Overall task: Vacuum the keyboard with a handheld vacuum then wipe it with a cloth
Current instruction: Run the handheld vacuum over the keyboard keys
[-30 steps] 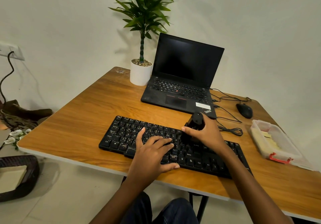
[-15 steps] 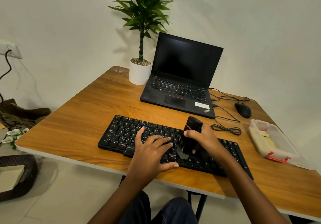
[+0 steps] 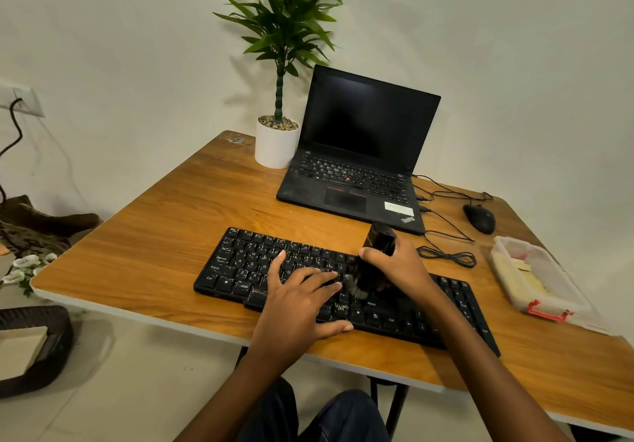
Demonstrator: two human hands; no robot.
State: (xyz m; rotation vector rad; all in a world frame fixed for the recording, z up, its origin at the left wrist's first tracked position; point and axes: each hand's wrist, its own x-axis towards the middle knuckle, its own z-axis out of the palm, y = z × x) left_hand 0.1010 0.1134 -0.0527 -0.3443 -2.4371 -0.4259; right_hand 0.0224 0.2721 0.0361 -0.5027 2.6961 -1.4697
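A black keyboard [image 3: 247, 266] lies near the front edge of the wooden table [image 3: 164, 235]. My right hand [image 3: 399, 265] grips a small black handheld vacuum [image 3: 375, 256], held nearly upright with its brush end down on the keys at the keyboard's middle. My left hand [image 3: 298, 304] rests flat on the keys just left of the vacuum, fingers spread, holding nothing. No cloth is clearly visible.
An open black laptop [image 3: 356, 153] stands behind the keyboard, a potted plant [image 3: 278, 143] to its left. A black mouse [image 3: 479, 218] and loose cables [image 3: 446, 254] lie at the right, and a clear plastic box [image 3: 535, 280] with red clips sits near the right edge.
The vacuum has moved toward me across the keys and slightly left, with its brush end lower on the keyboard. My left hand has stayed in place.
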